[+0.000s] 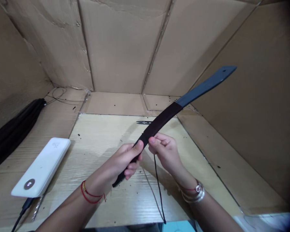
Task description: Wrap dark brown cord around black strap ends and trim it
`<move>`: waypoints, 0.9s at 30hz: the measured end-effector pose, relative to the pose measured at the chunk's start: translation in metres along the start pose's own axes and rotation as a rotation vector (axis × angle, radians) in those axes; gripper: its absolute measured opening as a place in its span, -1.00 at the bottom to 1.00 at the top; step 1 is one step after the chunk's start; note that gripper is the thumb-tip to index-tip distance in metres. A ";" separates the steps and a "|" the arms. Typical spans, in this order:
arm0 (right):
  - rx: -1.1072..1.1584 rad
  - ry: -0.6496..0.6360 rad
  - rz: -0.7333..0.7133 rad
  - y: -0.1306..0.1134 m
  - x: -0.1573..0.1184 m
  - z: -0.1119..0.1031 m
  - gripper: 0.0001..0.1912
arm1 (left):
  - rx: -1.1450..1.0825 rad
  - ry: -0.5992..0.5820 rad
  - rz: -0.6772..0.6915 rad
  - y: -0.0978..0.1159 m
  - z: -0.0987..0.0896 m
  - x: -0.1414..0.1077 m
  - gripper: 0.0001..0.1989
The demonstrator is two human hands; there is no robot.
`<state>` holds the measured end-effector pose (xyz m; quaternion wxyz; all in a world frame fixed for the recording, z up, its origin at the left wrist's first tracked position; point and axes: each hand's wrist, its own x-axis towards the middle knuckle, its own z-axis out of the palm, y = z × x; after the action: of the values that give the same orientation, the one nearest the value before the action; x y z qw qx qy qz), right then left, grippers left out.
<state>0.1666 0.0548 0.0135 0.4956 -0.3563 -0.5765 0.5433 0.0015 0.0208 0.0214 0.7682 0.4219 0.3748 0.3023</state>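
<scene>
A long, curved, flat bar (203, 90) slants across the middle, its bare blue-grey upper end pierced by a small hole. Its middle stretch has a dark brown-black covering (165, 119) that looks like wound cord. My left hand (129, 158) is closed around the lower dark part, thumb on top. Beside it, my right hand (165, 149) pinches at the bar's lower edge. Below those fingers hangs a thin dark cord (158, 180), which drops to the table's front edge. What lies between the right fingertips is mostly hidden.
Small thread snips (143, 122) lie behind the bar on the pale board (101, 129). At left are a white power bank (42, 167) with a plugged cable (26, 206), a black cord bundle (19, 129) and loose thin wire (60, 95). Cardboard walls (120, 48) enclose the back and sides.
</scene>
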 end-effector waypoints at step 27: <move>0.073 -0.038 0.048 -0.005 -0.009 0.005 -0.67 | 0.284 0.113 0.141 -0.015 0.006 0.002 -0.67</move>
<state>0.1648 0.0444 0.0167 0.4840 -0.3413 -0.5570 0.5822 0.0101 0.0124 0.0098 0.6553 0.5338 0.4258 0.3229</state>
